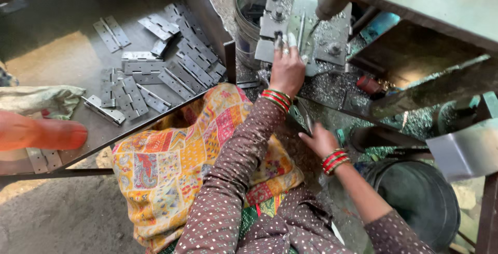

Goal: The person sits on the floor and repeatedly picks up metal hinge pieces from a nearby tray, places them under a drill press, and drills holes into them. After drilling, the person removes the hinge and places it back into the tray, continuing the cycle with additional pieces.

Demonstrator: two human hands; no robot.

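left hand (pixel 287 70) fingers pinning hinge (pixel 273 23) flat on drill plate (pixel 332 39); right hand (pixel 320 140) fingers loosely spread, probably gripping nothing; hinge pile (pixel 155 72) way left in tray (pixel 62 57)

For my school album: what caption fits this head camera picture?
Left hand steadies a metal hinge under a drill; more hinges fill a tray.

We see soft daylight, brightest approx 9 o'clock where a warm patch lands on the metal tray (pixel 62 62). Dim at 12 and w/ deep shadow under the bench, 3–5 o'clock. Mild glare on the drill jig plate (pixel 332 31). Edges bend slightly; centre sharp, 1 o'clock corner blurred.
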